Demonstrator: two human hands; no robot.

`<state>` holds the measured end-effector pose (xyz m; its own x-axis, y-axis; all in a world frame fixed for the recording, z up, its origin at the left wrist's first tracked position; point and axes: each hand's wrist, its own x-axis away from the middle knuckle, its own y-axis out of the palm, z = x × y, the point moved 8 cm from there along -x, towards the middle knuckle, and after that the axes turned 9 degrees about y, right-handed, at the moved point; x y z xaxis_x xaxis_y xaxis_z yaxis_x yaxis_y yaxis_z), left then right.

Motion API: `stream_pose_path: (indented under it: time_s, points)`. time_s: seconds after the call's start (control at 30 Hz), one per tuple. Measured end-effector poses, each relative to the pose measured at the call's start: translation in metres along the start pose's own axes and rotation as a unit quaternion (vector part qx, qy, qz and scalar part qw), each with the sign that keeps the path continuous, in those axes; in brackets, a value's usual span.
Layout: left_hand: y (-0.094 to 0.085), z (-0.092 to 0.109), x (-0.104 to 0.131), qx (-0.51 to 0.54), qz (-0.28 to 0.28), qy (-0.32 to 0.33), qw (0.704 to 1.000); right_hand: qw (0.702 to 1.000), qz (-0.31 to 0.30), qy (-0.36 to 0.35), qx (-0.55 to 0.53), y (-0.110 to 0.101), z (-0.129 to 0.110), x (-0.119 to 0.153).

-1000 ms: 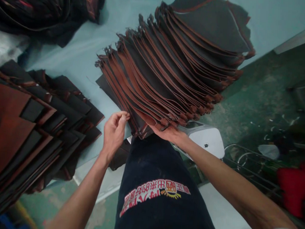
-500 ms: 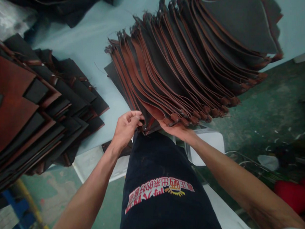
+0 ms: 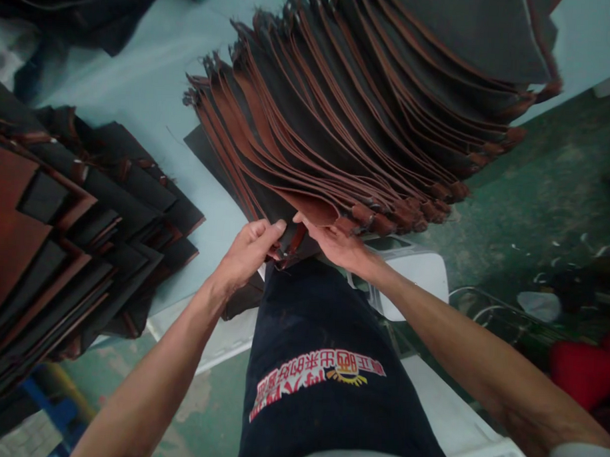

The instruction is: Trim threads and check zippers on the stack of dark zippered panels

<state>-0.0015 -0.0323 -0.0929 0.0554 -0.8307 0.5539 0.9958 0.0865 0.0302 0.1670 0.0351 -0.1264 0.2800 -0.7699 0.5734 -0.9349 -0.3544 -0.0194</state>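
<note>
Head view: hands [image 3: 251, 250] [image 3: 337, 244] angle inward, nearly meeting.

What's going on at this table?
A person is working bare-handed on a fanned row of brown-and-dark, leather-like pieces lying on the pale blue table. The left hand pinches at the near corner of a dark piece at the row's left end. The right hand is at the row's near edge, by a brown fold. A second pile of similar pieces sits to the left, with neither hand on it.
</note>
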Motion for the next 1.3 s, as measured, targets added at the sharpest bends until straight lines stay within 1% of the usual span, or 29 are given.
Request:
stream_pose_path:
  time_s: [0.1, 0.2, 0.23, 0.3, 0.4, 0.43, 0.47, 0.5, 0.53, 0.57, 0.6, 0.63, 0.67, 0.7, 0.73, 0.77, 0.83, 0.9, 1.03, 1.17, 1.23, 1.3]
  points:
    - [0.007, 0.007, 0.001, 0.111, 0.017, -0.024, 0.993, 0.999, -0.041, -0.028, 0.022, 0.002, -0.021, 0.011]
    - [0.013, 0.019, -0.003, 0.147, 0.020, -0.016, 0.989, 0.990, -0.086, -0.079, 0.077, 0.003, -0.037, 0.021]
    - [0.015, 0.023, -0.005, 0.146, 0.017, -0.004, 0.989, 0.987, -0.094, -0.094, 0.095, 0.002, -0.040, 0.023]
    - [0.016, 0.029, -0.009, 0.130, 0.013, 0.026, 0.991, 0.982, -0.088, -0.110, 0.124, -0.001, -0.041, 0.022]
    - [0.014, 0.029, -0.009, 0.083, 0.024, 0.068, 0.994, 0.974, -0.078, -0.116, 0.177, -0.005, -0.036, 0.016]
    - [0.011, 0.027, -0.008, 0.059, 0.037, 0.077, 0.995, 0.970, -0.083, -0.117, 0.199, -0.004, -0.033, 0.015]
    - [0.006, 0.025, -0.005, 0.026, 0.060, 0.092, 0.994, 0.965, -0.089, -0.118, 0.216, -0.004, -0.030, 0.014]
    - [-0.002, 0.025, -0.002, -0.017, 0.099, 0.116, 0.988, 0.962, -0.093, -0.118, 0.229, -0.005, -0.027, 0.014]
    - [-0.011, 0.027, 0.004, -0.070, 0.146, 0.149, 0.975, 0.960, -0.091, -0.118, 0.236, -0.006, -0.025, 0.013]
    - [-0.019, 0.031, 0.011, -0.133, 0.194, 0.191, 0.953, 0.960, -0.085, -0.118, 0.239, -0.009, -0.022, 0.013]
    - [-0.024, 0.037, 0.019, -0.199, 0.230, 0.238, 0.922, 0.961, -0.078, -0.118, 0.238, -0.011, -0.019, 0.013]
    - [-0.025, 0.043, 0.027, -0.262, 0.250, 0.283, 0.888, 0.962, -0.073, -0.117, 0.236, -0.013, -0.017, 0.013]
    - [-0.023, 0.047, 0.032, -0.316, 0.251, 0.322, 0.856, 0.963, -0.073, -0.116, 0.234, -0.014, -0.015, 0.013]
    - [-0.019, 0.050, 0.036, -0.359, 0.239, 0.353, 0.830, 0.963, -0.077, -0.114, 0.233, -0.015, -0.013, 0.012]
    - [-0.015, 0.051, 0.039, -0.390, 0.222, 0.378, 0.810, 0.962, -0.084, -0.112, 0.233, -0.014, -0.011, 0.011]
    - [-0.012, 0.051, 0.040, -0.410, 0.206, 0.396, 0.795, 0.962, -0.093, -0.109, 0.233, -0.013, -0.010, 0.010]
    - [-0.007, 0.050, 0.041, -0.432, 0.185, 0.417, 0.778, 0.961, -0.107, -0.105, 0.233, -0.012, -0.009, 0.008]
    - [-0.006, 0.049, 0.041, -0.436, 0.181, 0.428, 0.771, 0.960, -0.107, -0.106, 0.237, -0.012, -0.010, 0.008]
    - [-0.009, 0.050, 0.041, -0.405, 0.197, 0.443, 0.775, 0.957, -0.084, -0.115, 0.251, -0.014, -0.015, 0.014]
    - [-0.004, 0.054, 0.040, -0.398, 0.181, 0.460, 0.772, 0.955, -0.057, -0.118, 0.264, -0.016, -0.021, 0.015]
    - [-0.003, 0.055, 0.038, -0.396, 0.175, 0.463, 0.774, 0.959, -0.053, -0.116, 0.254, -0.015, -0.024, 0.014]
    - [-0.003, 0.056, 0.037, -0.392, 0.182, 0.467, 0.772, 0.964, -0.056, -0.116, 0.233, -0.012, -0.026, 0.013]
